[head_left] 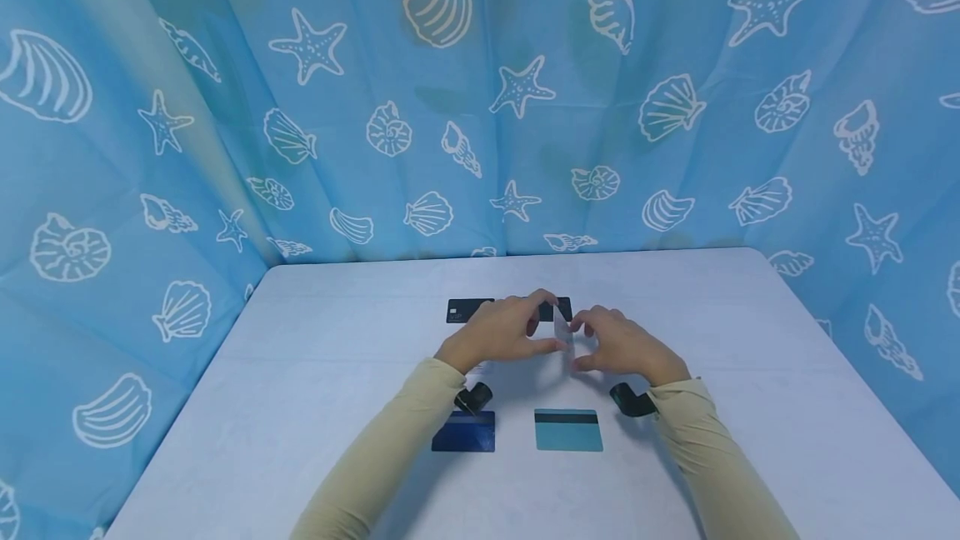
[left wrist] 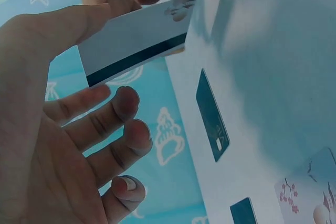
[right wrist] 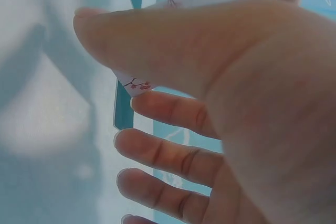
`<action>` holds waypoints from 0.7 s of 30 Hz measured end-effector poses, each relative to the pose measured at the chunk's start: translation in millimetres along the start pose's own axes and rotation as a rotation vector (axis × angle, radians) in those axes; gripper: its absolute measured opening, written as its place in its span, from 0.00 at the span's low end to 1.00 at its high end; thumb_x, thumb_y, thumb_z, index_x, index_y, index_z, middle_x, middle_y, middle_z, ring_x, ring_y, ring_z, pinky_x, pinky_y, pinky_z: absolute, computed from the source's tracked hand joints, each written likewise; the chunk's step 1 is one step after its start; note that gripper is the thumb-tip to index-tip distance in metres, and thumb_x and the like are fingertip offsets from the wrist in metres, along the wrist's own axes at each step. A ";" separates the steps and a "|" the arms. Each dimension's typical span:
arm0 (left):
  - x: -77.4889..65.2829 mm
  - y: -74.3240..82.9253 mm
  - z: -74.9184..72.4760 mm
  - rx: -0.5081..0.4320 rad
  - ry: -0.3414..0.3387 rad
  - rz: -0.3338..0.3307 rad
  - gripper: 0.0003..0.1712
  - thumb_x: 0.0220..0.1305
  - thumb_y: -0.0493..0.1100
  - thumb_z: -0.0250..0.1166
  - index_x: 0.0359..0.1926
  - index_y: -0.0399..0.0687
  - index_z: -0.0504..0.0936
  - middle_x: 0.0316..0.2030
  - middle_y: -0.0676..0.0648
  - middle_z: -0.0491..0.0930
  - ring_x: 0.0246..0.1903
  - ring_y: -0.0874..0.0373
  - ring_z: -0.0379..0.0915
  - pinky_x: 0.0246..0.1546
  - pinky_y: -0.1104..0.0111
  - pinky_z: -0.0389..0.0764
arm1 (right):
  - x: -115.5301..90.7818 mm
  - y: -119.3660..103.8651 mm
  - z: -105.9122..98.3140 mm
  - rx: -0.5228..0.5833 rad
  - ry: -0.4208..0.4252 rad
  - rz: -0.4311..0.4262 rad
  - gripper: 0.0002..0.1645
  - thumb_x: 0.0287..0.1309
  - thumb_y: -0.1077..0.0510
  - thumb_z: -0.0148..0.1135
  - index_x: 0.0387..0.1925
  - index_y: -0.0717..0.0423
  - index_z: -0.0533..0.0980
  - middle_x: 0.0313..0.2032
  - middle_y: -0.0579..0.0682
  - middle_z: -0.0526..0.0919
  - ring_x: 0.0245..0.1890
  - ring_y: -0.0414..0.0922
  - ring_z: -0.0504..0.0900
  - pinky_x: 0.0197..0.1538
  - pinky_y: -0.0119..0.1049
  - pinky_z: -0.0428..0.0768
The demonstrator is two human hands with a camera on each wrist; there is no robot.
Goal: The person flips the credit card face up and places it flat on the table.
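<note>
A white bank card (head_left: 563,330) with a dark magnetic stripe and a small printed design stands on edge between my hands, above the table. My left hand (head_left: 513,328) pinches it with thumb and forefinger at opposite edges; the other fingers (left wrist: 137,136) are spread apart. On its other side, my right hand (head_left: 621,343) holds the card between thumb and forefinger near a corner with a red blossom print. The right thumb covers much of the card in the right wrist view. Behind the hands lie a black chip card (head_left: 462,311) and another black card (head_left: 565,307), both partly hidden.
Nearer me on the white table (head_left: 300,407) lie a dark blue card (head_left: 465,433) and a teal card (head_left: 568,432), each with a stripe. A white blossom-printed card (left wrist: 299,192) lies under my left forearm. A blue shell-patterned curtain (head_left: 480,107) surrounds the table.
</note>
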State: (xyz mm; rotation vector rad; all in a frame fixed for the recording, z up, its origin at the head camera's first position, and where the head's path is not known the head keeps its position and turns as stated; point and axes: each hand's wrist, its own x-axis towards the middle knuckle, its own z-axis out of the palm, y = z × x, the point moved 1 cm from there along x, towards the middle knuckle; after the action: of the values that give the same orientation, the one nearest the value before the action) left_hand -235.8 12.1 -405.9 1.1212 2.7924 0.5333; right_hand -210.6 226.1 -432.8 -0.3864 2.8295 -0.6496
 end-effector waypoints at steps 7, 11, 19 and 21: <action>-1.8 -5.7 -0.6 0.031 -0.002 -0.010 0.38 0.66 0.67 0.66 0.70 0.56 0.70 0.31 0.55 0.79 0.26 0.63 0.72 0.24 0.74 0.71 | -1.8 3.1 -3.9 0.014 0.009 0.014 0.35 0.49 0.48 0.82 0.56 0.54 0.77 0.50 0.58 0.81 0.47 0.52 0.78 0.55 0.54 0.83; -2.7 -9.0 0.0 0.055 -0.003 -0.023 0.39 0.66 0.67 0.66 0.71 0.55 0.71 0.31 0.55 0.79 0.27 0.63 0.72 0.24 0.74 0.71 | -3.0 3.8 -4.5 0.017 0.021 0.012 0.35 0.49 0.49 0.82 0.56 0.54 0.77 0.50 0.58 0.81 0.47 0.52 0.77 0.55 0.55 0.83; -3.9 -14.8 3.7 0.089 -0.020 -0.056 0.40 0.66 0.68 0.64 0.72 0.55 0.70 0.31 0.56 0.79 0.26 0.63 0.71 0.23 0.74 0.70 | -4.9 2.8 -5.6 0.011 0.032 0.015 0.34 0.50 0.50 0.82 0.56 0.55 0.76 0.50 0.58 0.80 0.47 0.52 0.76 0.55 0.54 0.83; -4.3 -16.0 4.3 0.090 -0.022 -0.062 0.40 0.66 0.68 0.64 0.72 0.56 0.70 0.31 0.56 0.78 0.26 0.63 0.71 0.23 0.73 0.70 | -4.8 2.8 -5.5 0.012 0.029 0.020 0.34 0.50 0.50 0.82 0.56 0.55 0.76 0.50 0.59 0.80 0.47 0.52 0.76 0.55 0.54 0.82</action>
State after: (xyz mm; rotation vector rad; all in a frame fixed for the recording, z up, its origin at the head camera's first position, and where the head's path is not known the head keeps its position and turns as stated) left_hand -242.2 -0.4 -415.7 1.0457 2.8477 0.3908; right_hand -208.1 232.2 -428.5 -0.3484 2.8520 -0.6735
